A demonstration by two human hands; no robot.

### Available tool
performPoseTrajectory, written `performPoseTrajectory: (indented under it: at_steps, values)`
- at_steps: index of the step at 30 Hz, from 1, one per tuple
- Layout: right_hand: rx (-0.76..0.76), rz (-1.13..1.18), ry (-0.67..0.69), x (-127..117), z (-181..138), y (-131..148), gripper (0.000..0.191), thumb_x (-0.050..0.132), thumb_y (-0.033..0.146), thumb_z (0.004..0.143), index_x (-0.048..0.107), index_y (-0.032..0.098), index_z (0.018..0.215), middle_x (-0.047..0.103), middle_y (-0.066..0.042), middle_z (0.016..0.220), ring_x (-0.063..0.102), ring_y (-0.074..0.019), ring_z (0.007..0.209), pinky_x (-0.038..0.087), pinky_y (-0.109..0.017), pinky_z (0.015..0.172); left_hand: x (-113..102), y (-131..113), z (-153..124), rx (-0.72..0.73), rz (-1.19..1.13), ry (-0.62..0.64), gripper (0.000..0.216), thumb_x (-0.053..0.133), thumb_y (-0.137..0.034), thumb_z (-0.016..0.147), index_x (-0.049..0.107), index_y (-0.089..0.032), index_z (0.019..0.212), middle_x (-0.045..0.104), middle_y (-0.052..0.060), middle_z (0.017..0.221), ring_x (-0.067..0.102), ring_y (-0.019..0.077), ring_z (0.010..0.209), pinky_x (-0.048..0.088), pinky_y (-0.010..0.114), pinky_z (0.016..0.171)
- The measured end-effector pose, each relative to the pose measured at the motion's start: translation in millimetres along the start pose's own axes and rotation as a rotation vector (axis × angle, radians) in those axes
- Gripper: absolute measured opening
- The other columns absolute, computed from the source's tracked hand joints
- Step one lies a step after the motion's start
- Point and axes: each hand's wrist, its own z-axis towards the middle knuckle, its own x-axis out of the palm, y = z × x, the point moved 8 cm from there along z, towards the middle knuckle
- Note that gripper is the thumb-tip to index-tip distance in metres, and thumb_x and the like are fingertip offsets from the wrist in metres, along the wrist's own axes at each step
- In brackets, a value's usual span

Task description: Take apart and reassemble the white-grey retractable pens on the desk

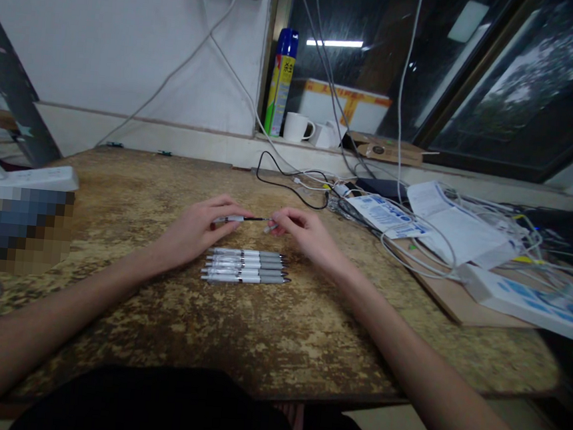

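Observation:
My left hand is closed on the white barrel of a pen, held level just above the table. A dark refill sticks out of the barrel toward the right. My right hand is pinched at the refill's tip end, with a small greyish pen part between its fingertips; its exact shape is partly hidden. Below both hands, several white-and-grey pens lie side by side in a neat row, their tips to the right.
The worn wooden table reaches back to the wall. At right lie papers, tangled cables, a board and a white power strip. A spray can and a white mug stand on the windowsill. A black cable loops behind my hands.

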Motion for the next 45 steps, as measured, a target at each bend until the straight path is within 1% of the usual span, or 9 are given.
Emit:
performPoseTrajectory:
  at_steps: [5, 9, 12, 18, 24, 27, 32, 39, 45]
  values:
    - [0.084, 0.131, -0.052, -9, 1, -7, 0.029, 0.066, 0.047, 0.092, 0.073, 0.02, 0.082, 0.075, -0.005, 0.09, 0.066, -0.0201, 0.084, 0.051, -0.035, 0.086, -6, 9, 0, -0.018, 0.011, -0.06, 0.028, 0.055, -0.029, 0.103, 0.071, -0.024, 0.126, 0.07, 0.007, 0.118, 0.066, 0.0238, 0.108, 0.049, 0.038, 0.096]
    - [0.148, 0.226, -0.14, -20, 0, -14, 0.028, 0.069, 0.046, 0.09, 0.074, 0.02, 0.084, 0.075, -0.007, 0.095, 0.065, -0.0187, 0.082, 0.051, -0.034, 0.085, -11, 19, -1, -0.041, 0.0, -0.109, 0.024, 0.056, -0.03, 0.103, 0.071, -0.025, 0.121, 0.071, 0.005, 0.118, 0.066, 0.0234, 0.108, 0.05, 0.037, 0.095]
    - [0.174, 0.295, -0.19, -25, -1, -18, 0.028, 0.071, 0.047, 0.088, 0.073, 0.019, 0.086, 0.074, -0.007, 0.095, 0.064, -0.0173, 0.08, 0.051, -0.032, 0.082, -12, 27, -2, -0.077, -0.005, -0.113, 0.024, 0.056, -0.031, 0.103, 0.071, -0.025, 0.121, 0.071, 0.005, 0.12, 0.066, 0.0238, 0.11, 0.05, 0.037, 0.095]
    - [0.172, 0.346, -0.193, -27, 0, -20, 0.034, 0.075, 0.052, 0.085, 0.072, 0.018, 0.085, 0.072, -0.006, 0.093, 0.063, -0.0152, 0.078, 0.051, -0.031, 0.082, -10, 34, -4, -0.138, -0.006, -0.097, 0.027, 0.055, -0.035, 0.104, 0.071, -0.024, 0.122, 0.071, 0.007, 0.123, 0.066, 0.0248, 0.109, 0.052, 0.042, 0.099]
    - [0.163, 0.269, -0.116, -21, 1, -17, 0.031, 0.069, 0.051, 0.09, 0.072, 0.02, 0.086, 0.073, -0.007, 0.099, 0.066, -0.017, 0.085, 0.052, -0.032, 0.089, -8, 34, -5, -0.155, -0.024, -0.085, 0.028, 0.052, -0.037, 0.105, 0.071, -0.023, 0.12, 0.07, 0.007, 0.125, 0.065, 0.0253, 0.113, 0.051, 0.046, 0.104]
    - [0.163, 0.223, -0.092, -19, 0, -15, 0.028, 0.072, 0.049, 0.087, 0.073, 0.02, 0.087, 0.073, -0.006, 0.098, 0.066, -0.0183, 0.089, 0.052, -0.033, 0.09, -8, 35, -5, -0.167, -0.021, -0.085, 0.029, 0.052, -0.039, 0.105, 0.071, -0.023, 0.12, 0.07, 0.007, 0.125, 0.065, 0.0253, 0.112, 0.051, 0.046, 0.104]
    - [0.139, 0.147, -0.098, -21, -1, -10, 0.031, 0.077, 0.048, 0.082, 0.073, 0.019, 0.091, 0.072, -0.004, 0.091, 0.063, -0.0184, 0.086, 0.049, -0.034, 0.088, -6, 38, -6, -0.168, -0.038, -0.076, 0.028, 0.054, -0.039, 0.104, 0.071, -0.023, 0.12, 0.07, 0.007, 0.128, 0.065, 0.0261, 0.116, 0.049, 0.045, 0.106]
    - [0.133, 0.078, -0.133, -26, -1, -10, 0.03, 0.078, 0.042, 0.082, 0.074, 0.017, 0.097, 0.07, -0.003, 0.085, 0.061, -0.0173, 0.081, 0.046, -0.033, 0.082, -4, 37, -5, -0.16, -0.036, -0.063, 0.029, 0.054, -0.038, 0.104, 0.071, -0.023, 0.121, 0.07, 0.008, 0.124, 0.066, 0.0253, 0.112, 0.052, 0.042, 0.1]
    - [0.131, 0.06, -0.139, -26, -1, -9, 0.028, 0.078, 0.041, 0.081, 0.075, 0.017, 0.096, 0.071, -0.004, 0.088, 0.062, -0.0179, 0.082, 0.047, -0.033, 0.082, -5, 32, -5, -0.152, -0.009, -0.06, 0.029, 0.054, -0.038, 0.104, 0.072, -0.021, 0.119, 0.071, 0.008, 0.122, 0.066, 0.0245, 0.108, 0.052, 0.042, 0.1]
